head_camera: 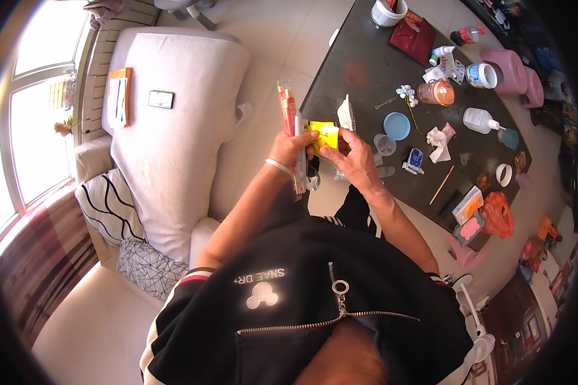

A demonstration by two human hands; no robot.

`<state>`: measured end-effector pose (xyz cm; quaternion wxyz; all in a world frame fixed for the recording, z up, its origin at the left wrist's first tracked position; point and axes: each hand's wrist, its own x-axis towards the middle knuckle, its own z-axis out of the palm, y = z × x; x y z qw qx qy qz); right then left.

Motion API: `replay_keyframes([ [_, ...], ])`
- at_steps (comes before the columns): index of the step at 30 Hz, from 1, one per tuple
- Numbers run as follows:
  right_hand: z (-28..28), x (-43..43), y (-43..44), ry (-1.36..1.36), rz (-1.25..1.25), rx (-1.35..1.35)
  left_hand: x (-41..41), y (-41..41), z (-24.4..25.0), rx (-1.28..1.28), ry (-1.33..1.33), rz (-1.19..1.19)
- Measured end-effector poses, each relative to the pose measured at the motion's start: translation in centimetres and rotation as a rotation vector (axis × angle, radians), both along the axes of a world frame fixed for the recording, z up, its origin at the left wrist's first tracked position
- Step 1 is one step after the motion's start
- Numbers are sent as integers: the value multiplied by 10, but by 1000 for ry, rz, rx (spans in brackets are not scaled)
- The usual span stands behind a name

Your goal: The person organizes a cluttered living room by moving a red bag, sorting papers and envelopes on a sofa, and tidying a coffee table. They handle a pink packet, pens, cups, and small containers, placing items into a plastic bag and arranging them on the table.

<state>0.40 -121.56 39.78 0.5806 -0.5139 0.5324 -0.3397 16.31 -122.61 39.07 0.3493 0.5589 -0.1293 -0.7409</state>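
My left hand (289,147) grips a bundle made up of a long red item in a clear plastic sleeve (287,107) and a slim whitish stick, perhaps a pen (297,122). Its thumb also presses on a small shiny yellow packet (326,130). On the packet's other side, my right hand (359,161) pinches the edge between thumb and fingers. Both hands are close together in front of my body, by the near corner of the dark table (366,57). Something clear and glossy (313,180) hangs below the left hand; what it is cannot be made out.
On the table are a blue round lid (397,126), a clear cup (384,144), an orange-lidded jar (436,92), a pump bottle (479,120), crumpled tissue (439,144) and a red plastic bag (498,214). To the left, a covered sofa (183,72) bears a phone (161,99).
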Motion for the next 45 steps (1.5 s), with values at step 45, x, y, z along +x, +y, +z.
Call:
replay_keyframes([
  [45,90,242,-12,-649,-303,275,283,-91,75,-246,522,419],
])
